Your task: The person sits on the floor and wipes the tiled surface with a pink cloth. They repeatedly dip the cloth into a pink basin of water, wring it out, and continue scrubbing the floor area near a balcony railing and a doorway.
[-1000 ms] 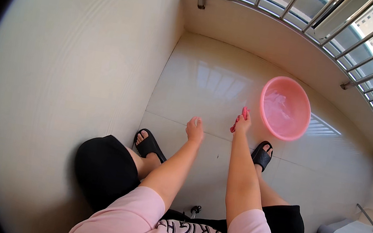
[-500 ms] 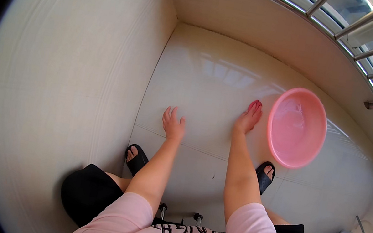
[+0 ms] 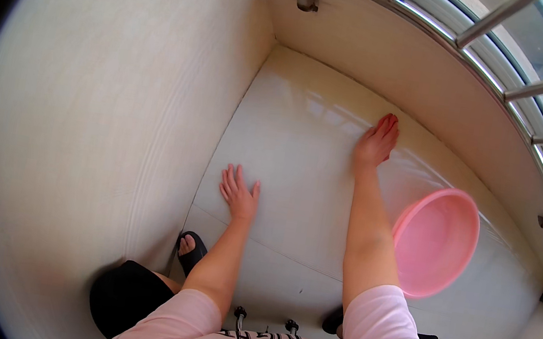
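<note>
Right hand (image 3: 377,142) is stretched way out with its fingers together, pressing down on a small red cloth (image 3: 388,121) against the floor tile (image 3: 303,146), right up near the base of the low balcony wall (image 3: 400,62). Only a bit of the cloth peeks out past the fingertips, so I can't tell how it's folded. Left hand (image 3: 238,193) is flat on the floor with fingers spread apart, holding nothing, just propping the body up. The pink basin (image 3: 435,240) sits just beside the right forearm, apart from the cloth. My take: for a good wipe, keep the palm flat over the cloth, keep weight on the braced hand, and sweep along the wall edge without elbowing the basin.
</note>
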Demonstrator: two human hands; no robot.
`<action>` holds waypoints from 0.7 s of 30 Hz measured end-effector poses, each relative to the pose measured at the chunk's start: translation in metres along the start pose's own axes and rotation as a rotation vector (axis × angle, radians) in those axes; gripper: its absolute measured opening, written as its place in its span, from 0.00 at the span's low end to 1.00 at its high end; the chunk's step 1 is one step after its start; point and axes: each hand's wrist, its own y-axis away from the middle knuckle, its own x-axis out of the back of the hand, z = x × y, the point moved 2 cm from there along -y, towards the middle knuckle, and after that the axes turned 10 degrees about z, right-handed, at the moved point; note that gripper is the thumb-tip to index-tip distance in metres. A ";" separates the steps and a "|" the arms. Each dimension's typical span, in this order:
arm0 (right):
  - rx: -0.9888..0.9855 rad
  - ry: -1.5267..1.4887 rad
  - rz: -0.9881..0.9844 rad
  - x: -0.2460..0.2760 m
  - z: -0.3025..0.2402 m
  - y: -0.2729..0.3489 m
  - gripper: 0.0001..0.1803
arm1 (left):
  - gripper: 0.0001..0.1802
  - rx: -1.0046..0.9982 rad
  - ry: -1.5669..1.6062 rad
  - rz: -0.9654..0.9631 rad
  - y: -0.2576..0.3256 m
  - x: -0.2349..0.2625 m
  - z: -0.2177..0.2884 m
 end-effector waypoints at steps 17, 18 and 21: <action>0.270 -0.159 -0.213 -0.064 -0.114 -0.024 0.35 | 0.42 0.080 -0.092 -0.019 -0.005 0.001 0.005; 0.284 -0.174 -0.239 -0.067 -0.126 -0.022 0.35 | 0.42 0.082 -0.098 -0.017 -0.005 0.002 0.004; 0.344 -0.206 -0.279 -0.083 -0.148 -0.020 0.36 | 0.43 0.077 -0.108 -0.013 -0.007 0.000 0.006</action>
